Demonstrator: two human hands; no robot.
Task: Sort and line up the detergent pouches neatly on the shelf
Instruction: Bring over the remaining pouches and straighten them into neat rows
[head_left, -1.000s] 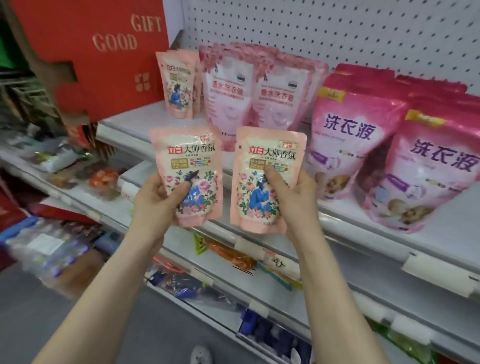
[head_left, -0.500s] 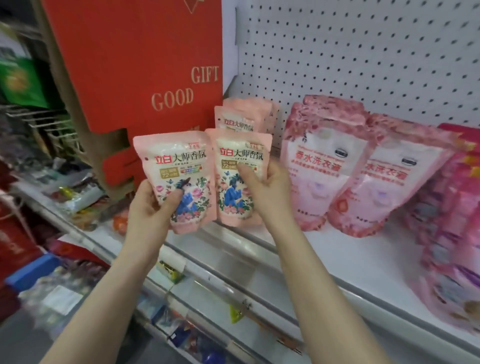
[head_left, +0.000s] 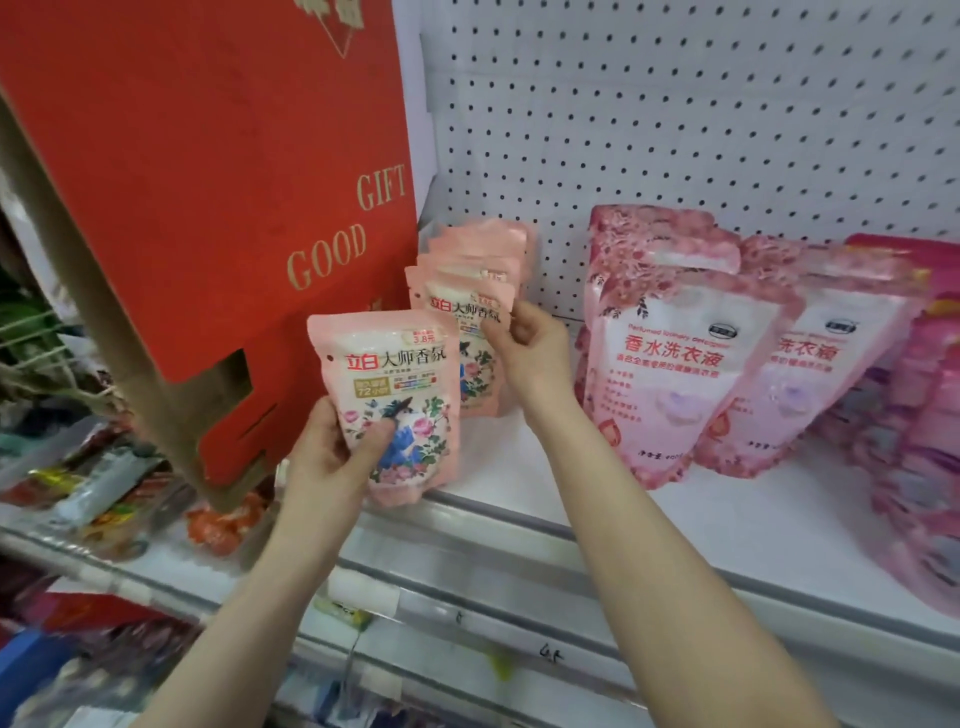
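Head view: two hands up at a white shelf (head_left: 727, 530), each with one small pink detergent pouch.
Left pouch (head_left: 400, 374): long axis near vertical, top leaning slightly left, printed face to camera, sealed top edge up. It is off the shelf, just in front of the shelf's left front edge, and covers the lower left of the other held pouch.
Left hand (head_left: 332, 462): grips the left pouch low on its left side, thumb across the flower print, fingers behind. Forearm rises from lower left.
Right pouch (head_left: 467, 338): upright, long axis vertical, face to camera, at the front of the small pouch row (head_left: 483, 249). Can't tell if its bottom touches the shelf.
Right hand (head_left: 530, 353): pinches the right pouch's upper right edge between thumb and curled fingers. Forearm rises from lower right, over the shelf lip.
Small pouch row: same design, standing one behind another, running back to the pegboard (head_left: 675, 104).
Large pouches (head_left: 670, 364): bigger pink packs standing on the shelf right of the right hand, leaning back, faces forward.
Red box (head_left: 208, 182): "GOOD GIFT" lettering, just left of the small pouch row.
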